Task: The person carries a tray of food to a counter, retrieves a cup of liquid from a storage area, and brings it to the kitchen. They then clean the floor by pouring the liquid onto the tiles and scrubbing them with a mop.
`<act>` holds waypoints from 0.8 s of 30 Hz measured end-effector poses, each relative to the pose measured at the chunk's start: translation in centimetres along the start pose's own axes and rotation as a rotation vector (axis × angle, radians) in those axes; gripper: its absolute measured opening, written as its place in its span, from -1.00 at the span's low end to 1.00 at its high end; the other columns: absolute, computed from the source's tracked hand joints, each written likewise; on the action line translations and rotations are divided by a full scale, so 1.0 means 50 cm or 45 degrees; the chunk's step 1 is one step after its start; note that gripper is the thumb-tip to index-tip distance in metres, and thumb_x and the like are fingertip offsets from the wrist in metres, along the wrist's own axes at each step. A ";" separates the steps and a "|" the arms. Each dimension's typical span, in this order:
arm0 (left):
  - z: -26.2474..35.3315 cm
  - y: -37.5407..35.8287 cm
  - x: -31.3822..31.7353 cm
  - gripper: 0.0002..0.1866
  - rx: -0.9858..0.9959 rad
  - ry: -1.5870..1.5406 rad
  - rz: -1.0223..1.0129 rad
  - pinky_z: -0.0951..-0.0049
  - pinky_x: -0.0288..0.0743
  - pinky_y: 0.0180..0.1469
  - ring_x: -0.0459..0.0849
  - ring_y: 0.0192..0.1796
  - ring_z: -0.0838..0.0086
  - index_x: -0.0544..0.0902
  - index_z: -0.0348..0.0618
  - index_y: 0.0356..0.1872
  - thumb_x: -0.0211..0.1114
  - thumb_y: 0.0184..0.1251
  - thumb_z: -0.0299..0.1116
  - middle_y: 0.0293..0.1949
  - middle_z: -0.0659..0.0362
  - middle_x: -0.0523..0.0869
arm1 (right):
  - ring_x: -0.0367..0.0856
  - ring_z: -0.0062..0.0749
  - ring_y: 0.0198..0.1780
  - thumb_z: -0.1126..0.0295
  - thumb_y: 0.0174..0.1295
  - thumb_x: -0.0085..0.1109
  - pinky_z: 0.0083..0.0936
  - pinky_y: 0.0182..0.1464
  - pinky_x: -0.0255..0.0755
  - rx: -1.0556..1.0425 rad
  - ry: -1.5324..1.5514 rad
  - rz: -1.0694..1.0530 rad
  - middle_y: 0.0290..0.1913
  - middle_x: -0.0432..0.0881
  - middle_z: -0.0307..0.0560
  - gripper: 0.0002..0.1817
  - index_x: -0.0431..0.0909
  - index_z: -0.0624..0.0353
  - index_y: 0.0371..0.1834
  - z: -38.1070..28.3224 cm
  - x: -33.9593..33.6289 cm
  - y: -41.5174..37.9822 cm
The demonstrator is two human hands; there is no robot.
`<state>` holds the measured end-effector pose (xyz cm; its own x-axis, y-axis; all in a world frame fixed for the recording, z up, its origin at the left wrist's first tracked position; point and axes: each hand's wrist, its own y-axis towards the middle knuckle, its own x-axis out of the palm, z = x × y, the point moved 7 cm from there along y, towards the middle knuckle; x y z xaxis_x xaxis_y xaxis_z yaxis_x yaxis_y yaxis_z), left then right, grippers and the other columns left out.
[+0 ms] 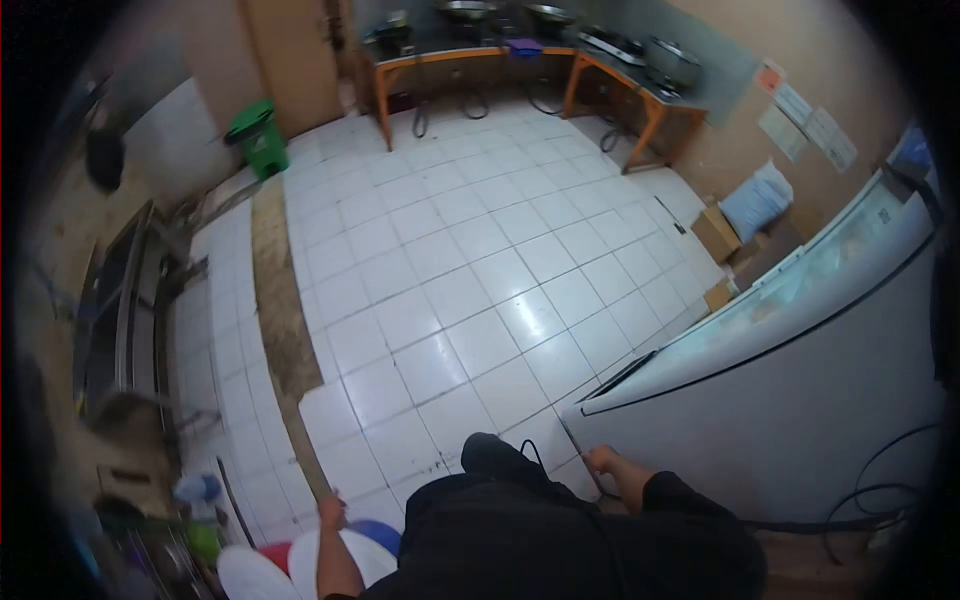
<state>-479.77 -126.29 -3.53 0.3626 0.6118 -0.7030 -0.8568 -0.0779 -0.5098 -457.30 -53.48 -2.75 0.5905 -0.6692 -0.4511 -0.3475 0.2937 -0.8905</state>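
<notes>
My left hand hangs low at my left side, its fingers loosely bent with nothing visible in them. Below and beside it are large round white lids and a blue rounded container, partly hidden by my forearm. On the other side, my right hand is held out from my body, fingers loosely bent, and no object shows in it. It is close to the lower corner of a large white glass-fronted display fridge. A thin black cord shows beside my dark-clothed leg.
White floor tiles stretch ahead, broken by a bare brown strip. A metal rack and a green bin stand left. Orange-legged counters with pans are at the back. Cardboard boxes and a bag lie right.
</notes>
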 end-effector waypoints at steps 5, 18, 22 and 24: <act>0.450 0.369 -0.302 -0.60 0.008 -0.899 0.361 0.40 0.36 -0.57 0.51 -0.62 0.44 0.49 -0.19 -0.63 0.03 0.34 -0.14 -0.71 0.17 0.47 | 0.64 -0.22 -0.26 0.06 0.27 -0.10 -0.28 -0.31 0.56 -0.019 0.682 0.025 -0.20 0.61 0.01 -0.55 0.54 0.25 -0.17 -0.101 -0.046 0.135; 0.802 0.640 0.167 -0.66 -0.370 -0.180 -0.791 0.42 0.41 -0.56 0.52 -0.56 0.44 0.57 -0.19 -0.48 0.00 0.34 -0.17 -0.61 0.16 0.54 | 0.62 -0.29 -0.45 0.05 0.16 -0.03 -0.33 -0.27 0.47 -0.334 1.152 0.627 -0.48 0.63 -0.01 -0.57 0.60 0.24 -0.44 -0.498 -0.771 0.219; 0.964 0.821 0.170 -0.65 -0.275 -0.021 -0.867 0.42 0.39 -0.59 0.49 -0.59 0.43 0.54 -0.19 -0.53 0.00 0.33 -0.18 -0.62 0.15 0.52 | 0.61 -0.34 -0.46 0.07 0.18 0.01 -0.37 -0.29 0.48 -0.037 1.426 0.683 -0.49 0.63 -0.06 -0.59 0.59 0.26 -0.45 -0.432 -0.812 0.286; 1.046 0.933 0.150 -0.65 -0.214 0.032 -0.863 0.41 0.38 -0.61 0.48 -0.61 0.42 0.53 -0.20 -0.56 0.00 0.32 -0.19 -0.63 0.15 0.52 | 0.61 -0.36 -0.45 0.08 0.18 0.01 -0.41 -0.36 0.50 0.195 1.452 0.553 -0.48 0.62 -0.06 -0.59 0.58 0.26 -0.43 -0.375 -0.754 0.352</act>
<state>-536.20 -84.17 -6.64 0.8074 0.5501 -0.2134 -0.3713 0.1926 -0.9083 -499.32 -35.90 -0.29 -0.5538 -0.6869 -0.4705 -0.2221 0.6665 -0.7117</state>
